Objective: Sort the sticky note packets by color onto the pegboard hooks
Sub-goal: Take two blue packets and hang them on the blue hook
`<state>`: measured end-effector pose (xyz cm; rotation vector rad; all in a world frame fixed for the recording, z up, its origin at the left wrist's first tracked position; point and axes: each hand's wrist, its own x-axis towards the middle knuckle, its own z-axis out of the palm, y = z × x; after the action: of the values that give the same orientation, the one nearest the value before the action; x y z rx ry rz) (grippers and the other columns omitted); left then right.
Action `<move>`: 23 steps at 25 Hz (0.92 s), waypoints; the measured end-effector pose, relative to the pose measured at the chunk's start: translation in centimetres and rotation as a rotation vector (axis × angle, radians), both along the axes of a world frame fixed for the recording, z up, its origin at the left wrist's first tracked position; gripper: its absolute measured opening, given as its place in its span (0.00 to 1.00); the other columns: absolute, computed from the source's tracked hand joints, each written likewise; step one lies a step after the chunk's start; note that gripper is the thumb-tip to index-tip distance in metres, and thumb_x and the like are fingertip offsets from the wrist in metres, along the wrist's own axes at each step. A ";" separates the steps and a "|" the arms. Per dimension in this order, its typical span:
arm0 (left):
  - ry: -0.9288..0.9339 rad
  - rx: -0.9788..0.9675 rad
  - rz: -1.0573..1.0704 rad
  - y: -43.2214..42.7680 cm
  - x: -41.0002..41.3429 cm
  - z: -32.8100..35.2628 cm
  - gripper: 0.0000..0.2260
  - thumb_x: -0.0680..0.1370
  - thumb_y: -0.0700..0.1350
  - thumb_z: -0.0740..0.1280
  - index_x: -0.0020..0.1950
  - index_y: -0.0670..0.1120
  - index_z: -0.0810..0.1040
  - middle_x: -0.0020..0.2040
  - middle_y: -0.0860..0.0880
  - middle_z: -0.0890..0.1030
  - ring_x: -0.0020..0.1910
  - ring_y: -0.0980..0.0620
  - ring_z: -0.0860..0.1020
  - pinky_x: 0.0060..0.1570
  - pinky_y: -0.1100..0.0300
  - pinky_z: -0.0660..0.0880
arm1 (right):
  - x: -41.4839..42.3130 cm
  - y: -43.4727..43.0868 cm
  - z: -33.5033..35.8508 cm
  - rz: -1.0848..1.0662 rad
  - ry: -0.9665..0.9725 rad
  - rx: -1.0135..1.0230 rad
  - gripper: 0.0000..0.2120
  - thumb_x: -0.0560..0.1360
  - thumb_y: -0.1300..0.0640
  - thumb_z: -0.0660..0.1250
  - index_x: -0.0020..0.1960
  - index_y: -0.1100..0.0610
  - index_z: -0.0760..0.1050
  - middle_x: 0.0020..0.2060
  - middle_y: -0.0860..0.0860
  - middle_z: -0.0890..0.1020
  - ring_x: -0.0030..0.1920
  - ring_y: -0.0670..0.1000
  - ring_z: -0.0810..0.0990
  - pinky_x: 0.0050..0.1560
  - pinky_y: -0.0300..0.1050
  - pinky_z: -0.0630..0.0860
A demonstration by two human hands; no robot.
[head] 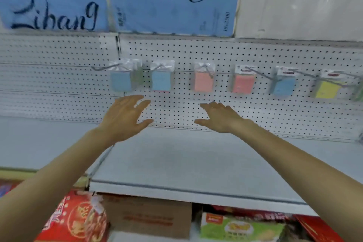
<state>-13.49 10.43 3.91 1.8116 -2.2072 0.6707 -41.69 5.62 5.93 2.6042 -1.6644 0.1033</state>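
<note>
Bare forearms stretch forward, left grip and right grip both spread and holding nothing, near the pegboard.
Above the left grip hang two blue packets; above the right grip, two pink packets; farther right, a stray blue packet and a yellow packet. Sorting looks partly done: the stray blue likely belongs with its fellows. A grey shelf lies beneath, a cardboard carton below; nothing seems to block the reach.
</note>
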 end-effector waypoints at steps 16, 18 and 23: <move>0.848 0.065 0.115 -11.5 14.6 -2.3 0.36 0.76 0.62 0.61 0.77 0.47 0.52 0.76 0.47 0.60 0.73 0.49 0.60 0.71 0.48 0.60 | 13.4 -16.0 -2.0 -0.111 -0.624 0.134 0.39 0.76 0.43 0.63 0.77 0.58 0.48 0.75 0.57 0.58 0.72 0.56 0.63 0.69 0.52 0.65; 1.127 0.081 0.071 -13.0 14.6 -2.6 0.36 0.75 0.59 0.64 0.77 0.48 0.52 0.75 0.49 0.61 0.72 0.51 0.63 0.70 0.50 0.62 | 14.1 -16.7 -2.5 -0.152 -0.756 0.144 0.38 0.76 0.45 0.64 0.77 0.57 0.50 0.75 0.55 0.61 0.71 0.55 0.67 0.67 0.51 0.66; 1.329 0.082 -0.062 -15.4 14.3 -3.3 0.26 0.76 0.53 0.67 0.72 0.52 0.63 0.67 0.53 0.70 0.62 0.54 0.70 0.55 0.63 0.70 | 15.8 -16.6 -3.3 -0.206 -1.046 0.118 0.28 0.75 0.50 0.67 0.72 0.53 0.63 0.66 0.51 0.73 0.60 0.51 0.76 0.54 0.45 0.72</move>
<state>0.76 -4.99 0.58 1.4476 -1.3159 -0.5528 -25.93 -11.01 2.67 2.5580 -2.1811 1.6214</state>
